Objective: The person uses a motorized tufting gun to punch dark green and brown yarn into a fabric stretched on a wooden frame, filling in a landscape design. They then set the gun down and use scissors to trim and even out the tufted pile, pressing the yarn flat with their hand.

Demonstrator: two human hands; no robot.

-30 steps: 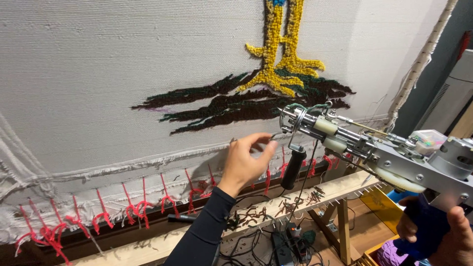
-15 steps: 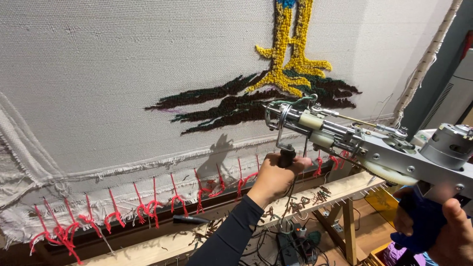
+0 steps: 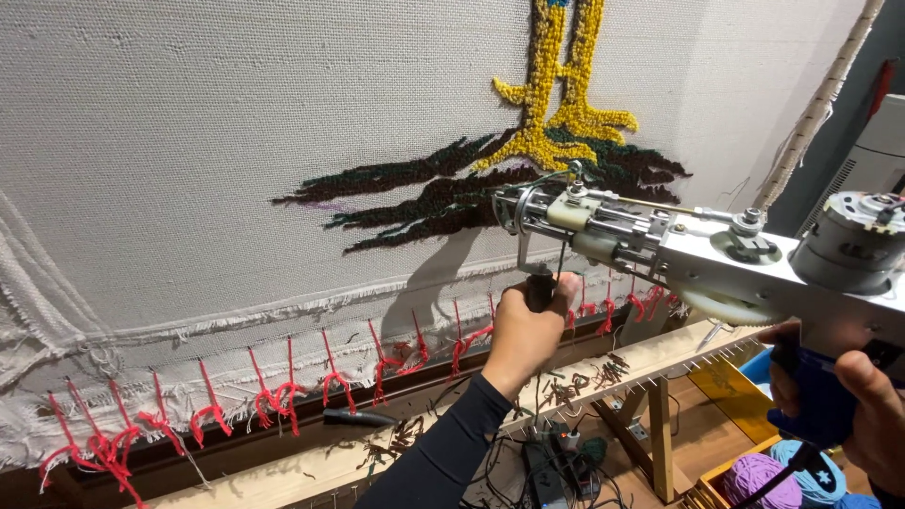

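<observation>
A silver tufting gun (image 3: pixel 679 245) points at a stretched white cloth (image 3: pixel 236 141) on a wooden frame. My left hand (image 3: pixel 524 330) is closed around the gun's black front handle, under its nose. My right hand (image 3: pixel 863 405) grips the blue rear handle at the lower right, below the round motor (image 3: pixel 853 240). The gun's tip sits by the dark brown tufted patch (image 3: pixel 443 198) beneath a yellow tufted shape (image 3: pixel 556 104).
Red yarn ties (image 3: pixel 273 396) hold the cloth's frayed lower edge to the frame's bottom bar (image 3: pixel 311 467), where a black tool (image 3: pixel 358 417) lies. Purple and blue yarn balls (image 3: pixel 754 476) sit in a box at lower right. Cables and yarn scraps lie on the floor.
My left hand has dropped from the cloth and closed on the front handle. The gun has swung up and closer to the dark tufted patch.
</observation>
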